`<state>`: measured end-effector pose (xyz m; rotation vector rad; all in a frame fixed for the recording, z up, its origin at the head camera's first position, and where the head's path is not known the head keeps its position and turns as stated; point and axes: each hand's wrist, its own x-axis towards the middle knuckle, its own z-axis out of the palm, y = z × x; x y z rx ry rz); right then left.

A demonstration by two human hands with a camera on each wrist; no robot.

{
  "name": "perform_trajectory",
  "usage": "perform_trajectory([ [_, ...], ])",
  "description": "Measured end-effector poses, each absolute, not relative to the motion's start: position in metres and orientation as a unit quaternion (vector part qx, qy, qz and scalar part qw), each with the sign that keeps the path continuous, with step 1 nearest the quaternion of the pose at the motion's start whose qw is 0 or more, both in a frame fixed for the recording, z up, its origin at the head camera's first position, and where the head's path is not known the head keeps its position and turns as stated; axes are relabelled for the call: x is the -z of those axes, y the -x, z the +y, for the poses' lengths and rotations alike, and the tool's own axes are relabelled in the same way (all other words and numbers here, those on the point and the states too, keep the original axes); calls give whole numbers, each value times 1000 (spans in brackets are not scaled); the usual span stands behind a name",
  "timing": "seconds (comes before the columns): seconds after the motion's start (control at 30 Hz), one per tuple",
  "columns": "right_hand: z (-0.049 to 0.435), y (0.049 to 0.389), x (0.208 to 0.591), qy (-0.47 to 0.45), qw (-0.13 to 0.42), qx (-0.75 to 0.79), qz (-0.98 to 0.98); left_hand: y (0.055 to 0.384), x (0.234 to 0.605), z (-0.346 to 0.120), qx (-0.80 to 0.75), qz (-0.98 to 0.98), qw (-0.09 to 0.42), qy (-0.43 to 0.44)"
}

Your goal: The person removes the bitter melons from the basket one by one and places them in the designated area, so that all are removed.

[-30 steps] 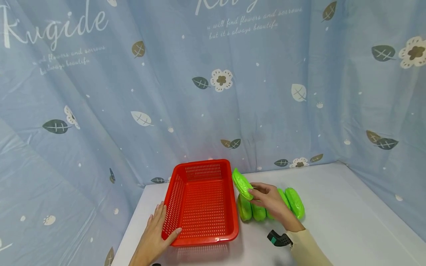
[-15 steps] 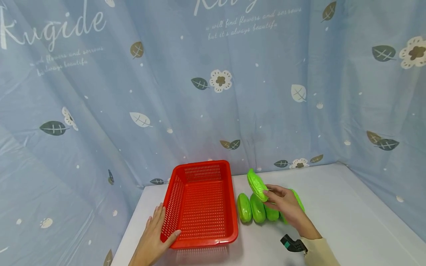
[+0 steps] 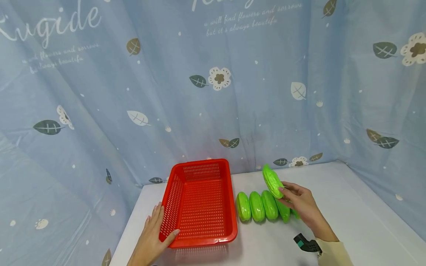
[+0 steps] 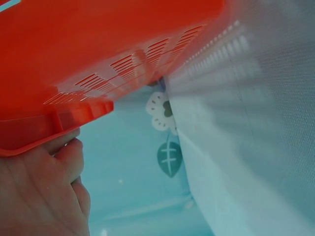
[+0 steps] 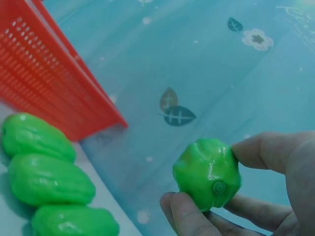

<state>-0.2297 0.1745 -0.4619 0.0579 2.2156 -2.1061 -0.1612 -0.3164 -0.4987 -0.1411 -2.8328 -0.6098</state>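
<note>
A red plastic basket [image 3: 203, 242] with perforated walls stands on the white table. My left hand [image 3: 151, 231] holds its near left corner, thumb over the rim and fingers along the outside; in the left wrist view the fingers [image 4: 74, 160] press against the rim's underside. Raised above the table, a ribbed green gourd [image 3: 271, 181] tilts in my right hand [image 3: 303, 203]. The right wrist view shows the held gourd [image 5: 209, 172] end-on, pinched between thumb and fingertips. Several similar gourds [image 3: 257, 207] lie in a row right of the basket, the rightmost partly hidden behind my right hand.
A blue curtain [image 3: 206, 111] printed with leaves and flowers hangs behind and to the left of the table [image 3: 349, 207]. The gourd row lies close to the basket's right wall.
My right hand has moved rightward with the gourd, away from the basket, uncovering more of the row. My left hand stays at the basket's corner.
</note>
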Motion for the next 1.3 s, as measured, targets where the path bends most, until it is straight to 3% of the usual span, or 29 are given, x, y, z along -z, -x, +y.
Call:
perform_trajectory([
  [0.67,243,224,487,-75,8,649,757,161,499,-316,218,-968,115,42],
  [1.3,270,227,518,-136,36,594,792,161,497,-316,227,-967,113,41],
])
